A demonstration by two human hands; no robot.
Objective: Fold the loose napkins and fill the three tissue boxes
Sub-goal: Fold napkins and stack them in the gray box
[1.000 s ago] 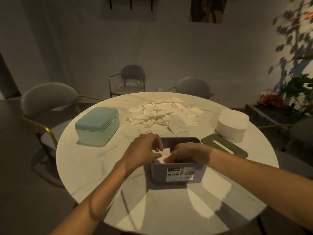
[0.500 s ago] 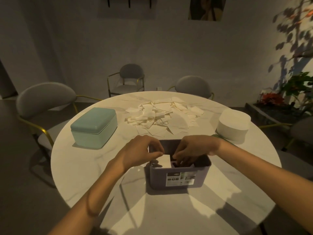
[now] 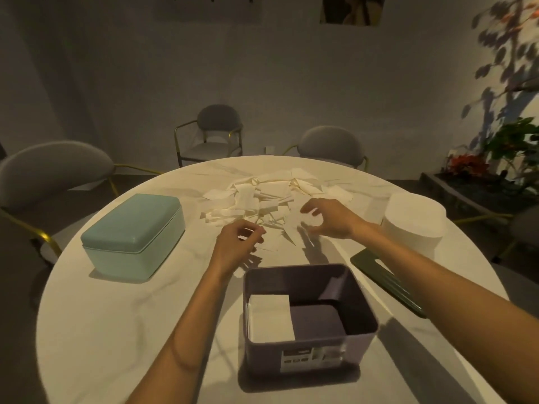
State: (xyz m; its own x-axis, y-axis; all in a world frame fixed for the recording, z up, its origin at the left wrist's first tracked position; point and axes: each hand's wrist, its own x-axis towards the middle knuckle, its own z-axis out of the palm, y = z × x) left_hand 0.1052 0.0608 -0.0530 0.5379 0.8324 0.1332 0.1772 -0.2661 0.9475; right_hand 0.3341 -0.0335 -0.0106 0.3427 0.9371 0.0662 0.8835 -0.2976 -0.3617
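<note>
Teal tissue box (image 3: 132, 236) is seen at the table's left w/ its lid on; whether anything is inside can't be told. To its right, at centre, the pile of loose napkins (image 3: 262, 196) lies unfolded and spread towards the far side of the white marble table (image 3: 116, 330). Nearer the camera, the purple tissue box (image 3: 309, 325) stands open, approx. half filled: one stack of folded napkins (image 3: 269, 317) is set against its left wall, and the right half of the floor is bare. Its dark green lid (image 3: 385, 279) is laid off to the right, flat on the table. Further right, the white round box (image 3: 414, 225) is closed; contents can't be told. Judged from this, one box is partly done, and most of the folding is left.

Grip, left to right: the left hand (image 3: 236, 243) is held at the pile's near edge, fingers curled w/ thumb and fingertips close together; a napkin may be touched, but nothing is clearly pinched. The right hand (image 3: 328, 218) is spread wide above the pile's right side, fingers apart and bent downward, nothing held. No contact w/ the purple box by either hand.
</note>
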